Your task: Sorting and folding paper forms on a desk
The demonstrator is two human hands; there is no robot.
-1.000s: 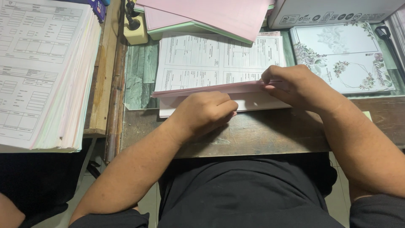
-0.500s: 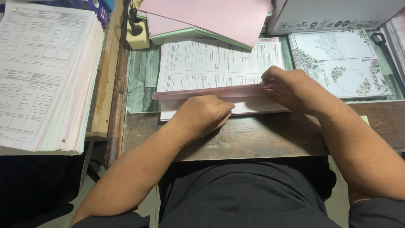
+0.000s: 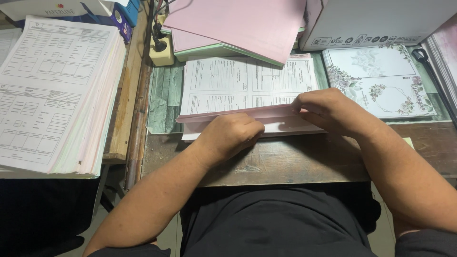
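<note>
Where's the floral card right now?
In the head view, the floral card lies flat at the desk's upper right, just beyond the right hand, below the white box.

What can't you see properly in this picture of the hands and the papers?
- Left hand fingertips: head view, curled under the knuckles against the paper stack.
- Right hand fingertips: head view, tucked into the lifted pink sheets.
- Sheets lower in the stack: covered by the printed top form.
- White cardboard box: cut off by the top edge.
- Tall pile of forms: cut off by the left edge.
</note>
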